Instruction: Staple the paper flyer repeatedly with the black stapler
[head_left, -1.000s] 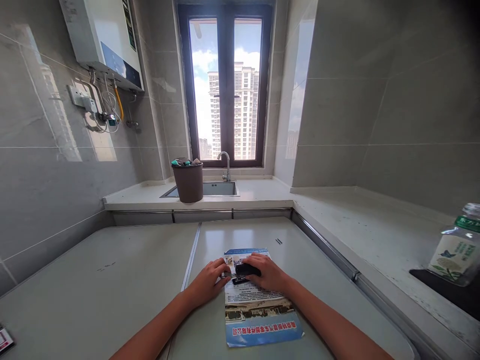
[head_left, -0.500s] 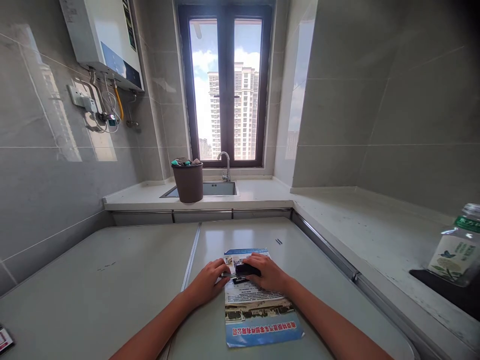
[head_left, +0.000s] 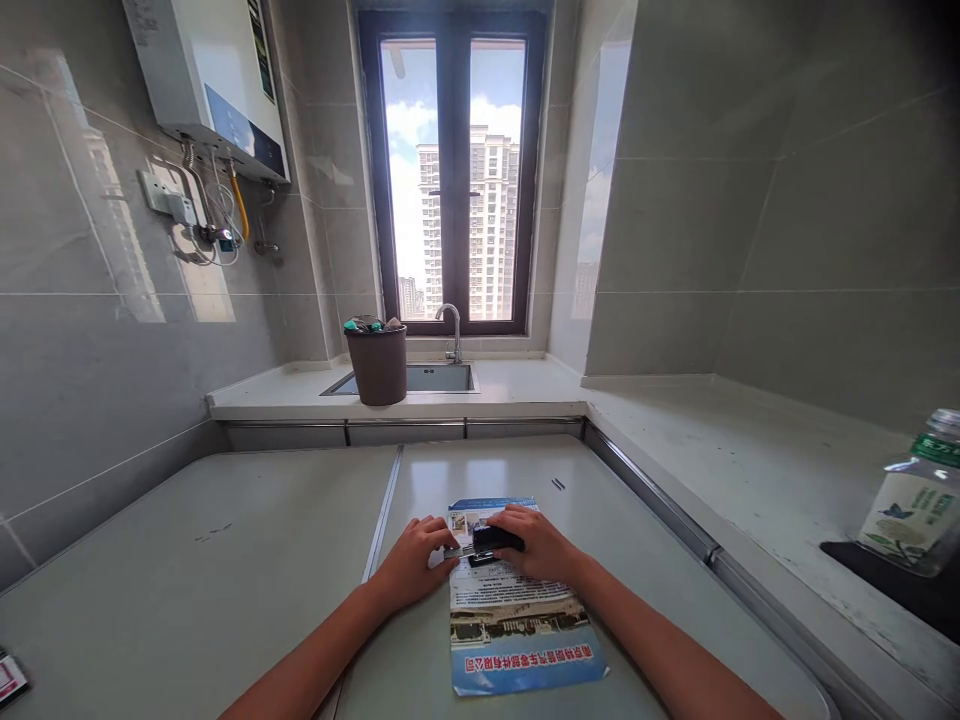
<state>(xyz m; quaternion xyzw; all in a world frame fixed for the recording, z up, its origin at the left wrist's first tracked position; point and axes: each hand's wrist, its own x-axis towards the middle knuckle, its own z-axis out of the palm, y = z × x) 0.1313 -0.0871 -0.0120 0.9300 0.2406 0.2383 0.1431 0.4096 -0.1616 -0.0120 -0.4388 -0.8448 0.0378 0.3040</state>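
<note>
A printed leaflet (head_left: 517, 630) with a blue border lies flat on the white tabletop (head_left: 225, 560) in front of me. A small black stapler (head_left: 491, 541) rests across the leaflet's upper part. My right hand (head_left: 540, 545) is curled over the stapler from the right, fingers closed on its body. My left hand (head_left: 412, 560) sits at the leaflet's left edge, fingers bent, its fingertips touching the stapler's metal end. Loose staples (head_left: 557, 483) lie on the table beyond the leaflet.
A brown bin (head_left: 376, 360) stands on the far counter beside a steel sink (head_left: 439, 378) with a tap (head_left: 452, 330) under the window. A water heater (head_left: 214, 85) hangs upper left. A plastic bottle (head_left: 915, 500) stands on the right counter.
</note>
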